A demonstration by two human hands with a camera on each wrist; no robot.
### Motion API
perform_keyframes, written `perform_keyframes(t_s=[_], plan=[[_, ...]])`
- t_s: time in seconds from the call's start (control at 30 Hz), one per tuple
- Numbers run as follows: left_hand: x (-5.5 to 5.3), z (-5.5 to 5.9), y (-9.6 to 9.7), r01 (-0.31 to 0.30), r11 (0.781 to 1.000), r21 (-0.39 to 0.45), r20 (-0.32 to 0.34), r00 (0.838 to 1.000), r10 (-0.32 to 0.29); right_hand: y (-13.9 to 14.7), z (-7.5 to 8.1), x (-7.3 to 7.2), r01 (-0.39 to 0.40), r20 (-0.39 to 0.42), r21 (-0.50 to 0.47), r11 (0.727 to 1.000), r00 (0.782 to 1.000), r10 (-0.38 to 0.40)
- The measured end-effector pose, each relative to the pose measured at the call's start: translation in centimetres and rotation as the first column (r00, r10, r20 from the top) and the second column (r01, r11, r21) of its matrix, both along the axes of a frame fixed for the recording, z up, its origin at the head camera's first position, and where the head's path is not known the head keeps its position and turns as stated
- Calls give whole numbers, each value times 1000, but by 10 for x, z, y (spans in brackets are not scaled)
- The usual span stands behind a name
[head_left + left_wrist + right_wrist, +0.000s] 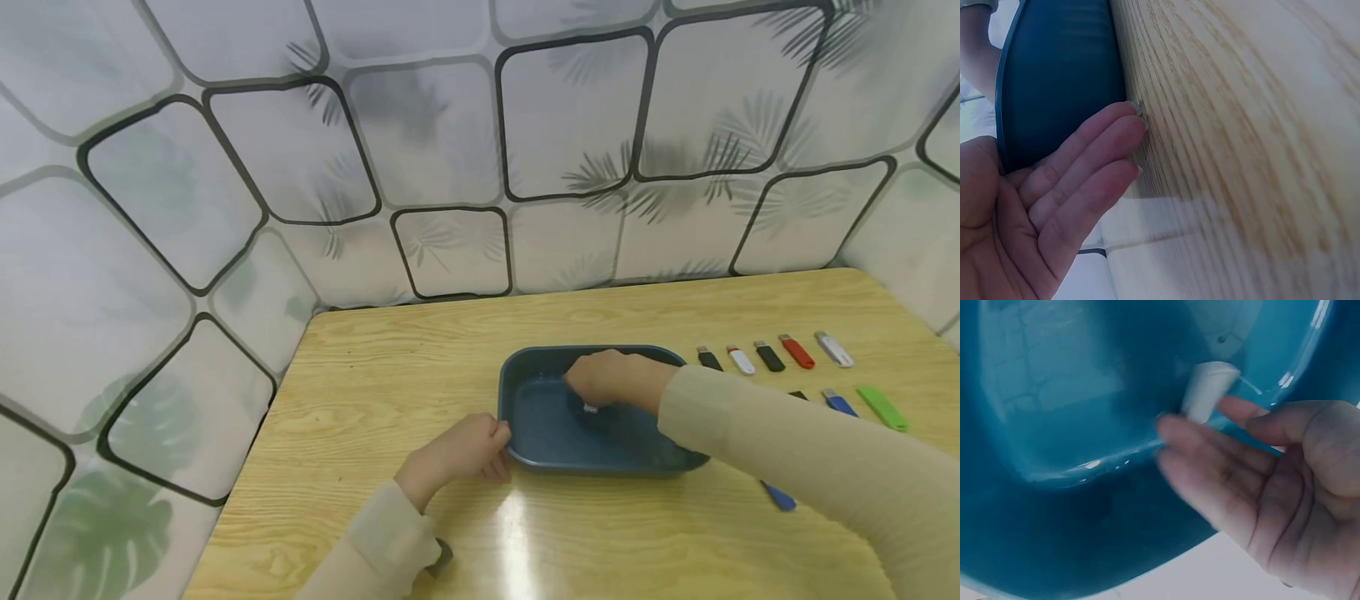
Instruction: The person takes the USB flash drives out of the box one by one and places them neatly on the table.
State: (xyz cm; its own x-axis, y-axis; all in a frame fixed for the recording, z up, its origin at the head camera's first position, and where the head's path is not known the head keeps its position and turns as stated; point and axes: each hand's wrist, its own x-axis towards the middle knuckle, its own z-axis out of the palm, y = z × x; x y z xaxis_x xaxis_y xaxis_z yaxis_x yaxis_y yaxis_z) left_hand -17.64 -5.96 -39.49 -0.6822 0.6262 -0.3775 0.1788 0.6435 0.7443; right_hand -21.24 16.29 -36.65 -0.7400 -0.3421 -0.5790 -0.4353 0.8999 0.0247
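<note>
A blue plastic tray [600,465] sits on the wooden table. My left hand [465,450] grips its near left corner, the thumb side at the rim. In the left wrist view the fingers [1094,187] lie along the outer wall. My right hand [611,379] reaches down inside the tray. Between its thumb and fingertips it pinches a small white USB stick [1210,390], low over the tray's floor. From the head view the hand covers most of that stick, leaving only a pale end showing.
Right of the tray lie several USB sticks in rows, among them a red one [797,352], a white-grey one [834,349] and a green one [882,407]. My right sleeve [795,442] hides part of them. A patterned wall covering [450,133] rises behind the table.
</note>
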Motion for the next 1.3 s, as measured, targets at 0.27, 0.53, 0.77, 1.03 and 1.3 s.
perform_keyframes(t_s=[0.27,0.53,0.77,1.03,1.3], plan=[[0,-1,0,-8,1000,2,11,1000,8,2,3,4,38,-30,14,999,999,-37],[0,2,1,-5,1000,-2,15,1000,5,6,-1,-5,58,-50,-15,998,997,-58],[-1,3,0,4,1000,-4,19,1000,-4,2,-4,-7,41,-33,-17,999,999,-42],[-1,2,1,7,1000,-9,15,1000,-7,2,-3,-7,64,-25,-37,997,998,-64],[-2,1,-1,-4,1000,-4,33,999,4,0,18,-7,69,-29,-9,998,997,-70]])
